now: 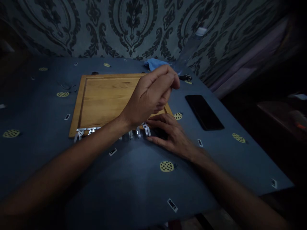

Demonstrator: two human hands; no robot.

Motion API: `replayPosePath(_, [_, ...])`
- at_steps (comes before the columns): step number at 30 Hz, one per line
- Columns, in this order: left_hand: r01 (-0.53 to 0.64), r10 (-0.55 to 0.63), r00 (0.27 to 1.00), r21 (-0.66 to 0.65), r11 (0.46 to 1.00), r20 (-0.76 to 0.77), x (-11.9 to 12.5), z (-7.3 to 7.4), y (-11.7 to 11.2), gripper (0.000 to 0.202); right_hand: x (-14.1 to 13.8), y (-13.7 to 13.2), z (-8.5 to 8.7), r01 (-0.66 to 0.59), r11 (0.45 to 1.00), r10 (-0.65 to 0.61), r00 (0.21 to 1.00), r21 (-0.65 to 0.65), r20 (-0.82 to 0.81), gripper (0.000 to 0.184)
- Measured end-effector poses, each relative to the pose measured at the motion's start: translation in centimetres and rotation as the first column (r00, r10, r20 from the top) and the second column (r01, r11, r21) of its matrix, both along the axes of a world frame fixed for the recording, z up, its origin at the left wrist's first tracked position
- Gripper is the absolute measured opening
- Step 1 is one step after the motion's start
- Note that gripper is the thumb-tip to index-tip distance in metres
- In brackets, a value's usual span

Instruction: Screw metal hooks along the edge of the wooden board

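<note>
My left hand (151, 94) is raised above the near right corner of a wooden board (105, 97), its fingers curled together in a loose pinch; whatever is in them is too small to make out. Lying low on the blue cloth at the board's front edge, my right hand (171, 134) has its fingers pressed down on a dark small object beside a row of several small metal brackets (88, 131). The brackets line the board's near edge, and my left forearm hides part of the row.
A black phone (203, 111) lies face up right of the board. A blue cloth (153, 64) and a clear plastic bottle (189, 51) stand at the back by the patterned wall. The table edge (275, 188) drops off at right.
</note>
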State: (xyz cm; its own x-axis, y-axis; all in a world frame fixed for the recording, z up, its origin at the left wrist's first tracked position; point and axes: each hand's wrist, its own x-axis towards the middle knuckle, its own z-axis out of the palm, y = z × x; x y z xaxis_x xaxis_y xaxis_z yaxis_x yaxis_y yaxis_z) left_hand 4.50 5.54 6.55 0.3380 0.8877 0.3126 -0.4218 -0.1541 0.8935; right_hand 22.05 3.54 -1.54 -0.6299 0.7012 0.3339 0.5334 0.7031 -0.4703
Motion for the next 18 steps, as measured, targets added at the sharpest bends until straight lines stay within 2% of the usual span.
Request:
replayPosePath(9, [0.066,-0.065,0.997,0.011,0.998,-0.040,-0.39,-0.17,0.64,0.024,-0.06,-0.03,-0.11,-0.004,1.000,0.005,1.000,0.031,-0.018,0.048])
replayPosePath(18, [0.122,-0.123,0.989,-0.011,0.992,-0.083,-0.28,0.32,0.15,0.021,-0.06,0.01,-0.17,0.002,0.998,-0.002,1.000,0.058,0.012,0.050])
